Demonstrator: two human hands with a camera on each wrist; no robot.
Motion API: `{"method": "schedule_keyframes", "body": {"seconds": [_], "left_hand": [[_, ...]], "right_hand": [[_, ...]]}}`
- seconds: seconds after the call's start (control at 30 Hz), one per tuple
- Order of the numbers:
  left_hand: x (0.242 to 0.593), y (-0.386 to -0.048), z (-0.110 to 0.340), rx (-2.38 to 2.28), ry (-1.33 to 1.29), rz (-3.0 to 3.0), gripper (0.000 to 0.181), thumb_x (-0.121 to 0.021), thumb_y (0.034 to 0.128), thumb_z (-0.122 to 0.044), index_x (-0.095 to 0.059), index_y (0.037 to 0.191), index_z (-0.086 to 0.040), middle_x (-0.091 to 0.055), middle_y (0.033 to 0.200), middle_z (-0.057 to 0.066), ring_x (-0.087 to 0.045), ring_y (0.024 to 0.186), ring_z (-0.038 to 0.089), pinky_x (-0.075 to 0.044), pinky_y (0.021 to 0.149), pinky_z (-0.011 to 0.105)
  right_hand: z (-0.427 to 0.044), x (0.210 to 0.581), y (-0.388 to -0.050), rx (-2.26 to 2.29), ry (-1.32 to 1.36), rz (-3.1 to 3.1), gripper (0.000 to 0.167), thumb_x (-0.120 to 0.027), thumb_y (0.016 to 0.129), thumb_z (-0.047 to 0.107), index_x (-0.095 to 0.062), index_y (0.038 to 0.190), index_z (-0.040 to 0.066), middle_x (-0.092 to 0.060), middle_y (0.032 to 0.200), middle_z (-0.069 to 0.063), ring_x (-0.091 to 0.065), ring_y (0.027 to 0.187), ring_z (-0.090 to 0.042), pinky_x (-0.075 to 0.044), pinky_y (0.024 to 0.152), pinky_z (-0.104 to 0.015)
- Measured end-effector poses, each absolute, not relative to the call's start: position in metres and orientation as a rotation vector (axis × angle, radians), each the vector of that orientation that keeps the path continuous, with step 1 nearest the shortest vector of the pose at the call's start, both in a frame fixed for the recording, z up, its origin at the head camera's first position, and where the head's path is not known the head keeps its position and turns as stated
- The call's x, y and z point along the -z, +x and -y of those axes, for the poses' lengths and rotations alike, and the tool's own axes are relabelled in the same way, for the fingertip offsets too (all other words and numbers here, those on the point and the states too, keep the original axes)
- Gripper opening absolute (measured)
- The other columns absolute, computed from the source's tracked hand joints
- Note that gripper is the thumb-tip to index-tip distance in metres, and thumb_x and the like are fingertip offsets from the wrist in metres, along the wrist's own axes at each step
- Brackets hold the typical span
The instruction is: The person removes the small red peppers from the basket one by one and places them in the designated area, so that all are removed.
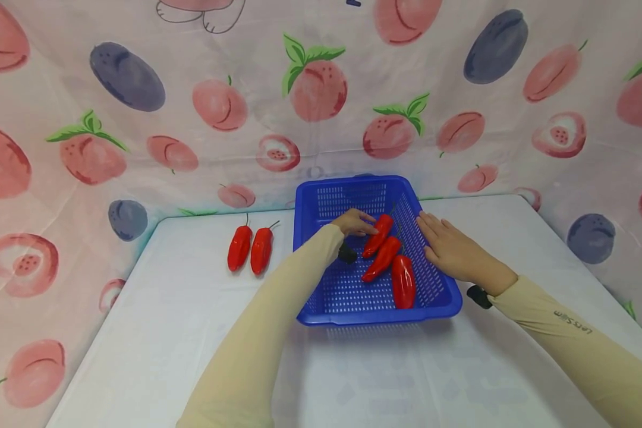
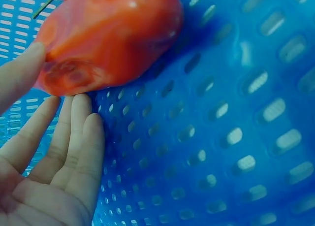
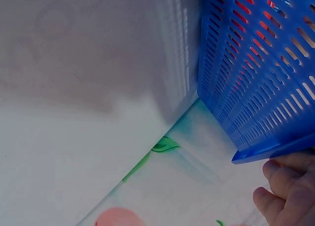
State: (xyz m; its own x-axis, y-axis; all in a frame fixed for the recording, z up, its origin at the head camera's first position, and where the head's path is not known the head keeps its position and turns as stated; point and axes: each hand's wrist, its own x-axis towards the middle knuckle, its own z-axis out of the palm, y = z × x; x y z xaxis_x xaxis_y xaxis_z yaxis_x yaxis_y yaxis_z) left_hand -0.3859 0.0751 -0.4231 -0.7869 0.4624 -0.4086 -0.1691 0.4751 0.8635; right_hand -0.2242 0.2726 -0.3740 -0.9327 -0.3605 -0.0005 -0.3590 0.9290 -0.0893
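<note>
Fingers (image 2: 91, 142) of my left hand (image 1: 355, 222), loosely extended, touch the upper red pepper (image 1: 377, 236) at three o'clock inside the basket (image 1: 374, 317); no firm grip that I see. Pepper's long axis: one-to-seven. Right hand (image 1: 453, 249), extended at rim, farther.

Left sleeve (image 1: 270, 315): pale beige fabric, long, close-fitting, reaching the wrist; right sleeve (image 1: 578, 348): matching beige fabric, creased near the cuff, forearm marked with small dark lettering (image 1: 572, 321) beginning "Lets"; left wrist: small black blunt fitting (image 1: 347, 252); right wrist: similar black rounded fitting (image 1: 478, 296); fingers (image 2: 77, 137): bare, ungloved
</note>
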Motion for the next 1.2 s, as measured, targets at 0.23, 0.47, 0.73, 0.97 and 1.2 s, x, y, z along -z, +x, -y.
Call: {"method": "schedule_keyframes", "body": {"seconds": [0.23, 0.47, 0.73, 0.97, 1.2], "left_hand": [[0.422, -0.384, -0.076, -1.309, 0.231, -2.116, 0.045, -0.068, 0.0838, -0.004, -0.057, 0.127, 0.000, -0.054, 0.134, 0.013, -0.058, 0.117, 0.024, -0.048, 0.100, 0.031], [0.423, -0.385, -0.078, -1.272, 0.229, -2.127, 0.045, -0.070, 0.0830, -0.006, -0.058, 0.126, -0.001, -0.056, 0.133, 0.013, -0.059, 0.116, 0.024, -0.049, 0.098, 0.030], [0.422, -0.385, -0.077, -1.266, 0.246, -2.116, 0.044, -0.069, 0.0835, -0.007, -0.058, 0.126, 0.001, -0.056, 0.133, 0.012, -0.058, 0.117, 0.023, -0.048, 0.100, 0.031], [0.416, -0.382, -0.074, -1.297, 0.236, -2.083, 0.044, -0.069, 0.0839, -0.006, -0.057, 0.126, 0.002, -0.059, 0.129, 0.015, -0.059, 0.116, 0.025, -0.048, 0.100, 0.031], [0.408, -0.381, -0.072, -1.334, 0.186, -1.979, 0.048, -0.067, 0.0842, -0.002, -0.052, 0.130, 0.005, -0.055, 0.133, 0.017, -0.058, 0.118, 0.025, -0.047, 0.101, 0.033]], "right_hand": [[-0.273, 0.375, -0.225, 0.143, -0.561, -3.058, 0.064, -0.044, 0.095, 0.020, -0.018, 0.145, -0.010, -0.017, 0.153, -0.027, -0.017, 0.141, -0.044, -0.015, 0.115, -0.060], [-0.273, 0.376, -0.226, 0.157, -0.568, -3.073, 0.064, -0.045, 0.094, 0.020, -0.020, 0.145, -0.010, -0.018, 0.153, -0.027, -0.018, 0.141, -0.044, -0.017, 0.114, -0.060], [-0.273, 0.374, -0.224, 0.148, -0.578, -3.072, 0.062, -0.045, 0.095, 0.019, -0.020, 0.145, -0.010, -0.019, 0.153, -0.028, -0.019, 0.141, -0.044, -0.016, 0.115, -0.059], [-0.273, 0.374, -0.225, 0.142, -0.570, -3.068, 0.063, -0.045, 0.094, 0.019, -0.020, 0.145, -0.010, -0.018, 0.153, -0.028, -0.019, 0.141, -0.045, -0.016, 0.114, -0.060], [-0.273, 0.375, -0.225, 0.144, -0.572, -3.071, 0.063, -0.045, 0.094, 0.019, -0.020, 0.145, -0.010, -0.018, 0.153, -0.028, -0.019, 0.141, -0.044, -0.016, 0.114, -0.060]]}}
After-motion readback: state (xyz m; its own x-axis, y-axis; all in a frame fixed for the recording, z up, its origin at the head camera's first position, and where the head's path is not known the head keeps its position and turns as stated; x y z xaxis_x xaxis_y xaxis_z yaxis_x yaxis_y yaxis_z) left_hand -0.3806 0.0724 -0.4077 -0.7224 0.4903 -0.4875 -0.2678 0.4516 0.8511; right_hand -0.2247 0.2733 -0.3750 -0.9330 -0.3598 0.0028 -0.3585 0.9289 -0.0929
